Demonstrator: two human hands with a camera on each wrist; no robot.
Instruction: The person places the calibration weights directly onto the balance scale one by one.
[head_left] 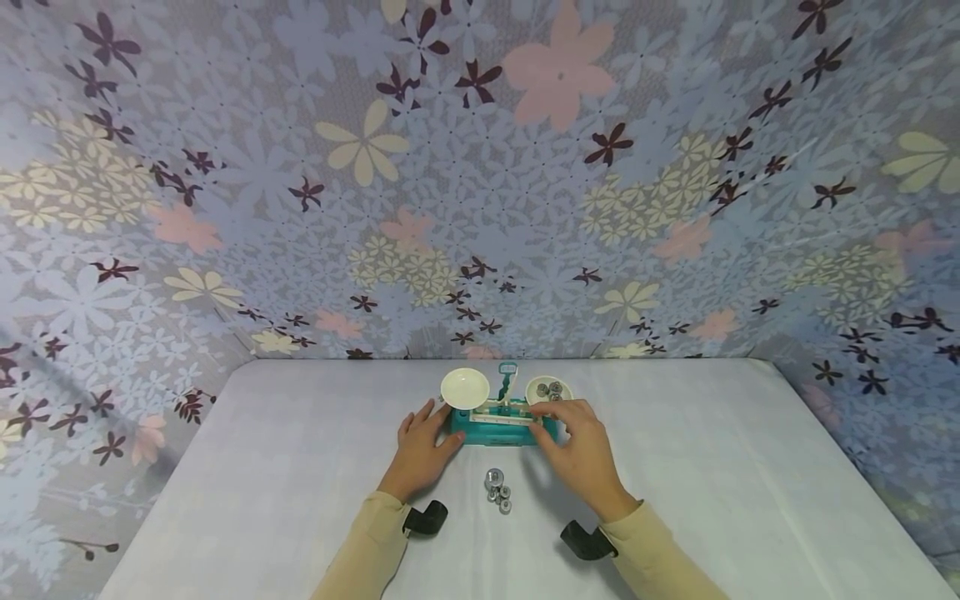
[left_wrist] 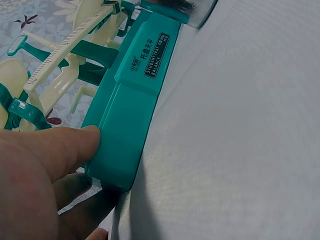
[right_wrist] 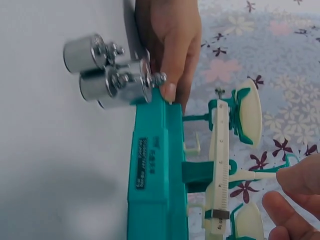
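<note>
A teal balance (head_left: 501, 433) with two cream pans stands on the table. My left hand (head_left: 423, 454) grips the left end of its base, thumb in front and fingers behind, as the left wrist view shows. The left pan (head_left: 465, 389) is bare, while the right pan (head_left: 534, 388) bears several metal weights (head_left: 555, 388). My right hand (head_left: 581, 446) is at the right end of the white graduated beam (right_wrist: 221, 145). Its thumb and fingers are bent loosely with a gap between them. In the right wrist view they appear apart from the dark rider (right_wrist: 220, 214).
Several silver weights (head_left: 494, 478) stand on the white-covered table (head_left: 300, 467), in front of the balance between my forearms. Black wrist mounts (head_left: 426, 518) are on both wrists. Flower-patterned cloth (head_left: 480, 208) rises behind the table and at its sides.
</note>
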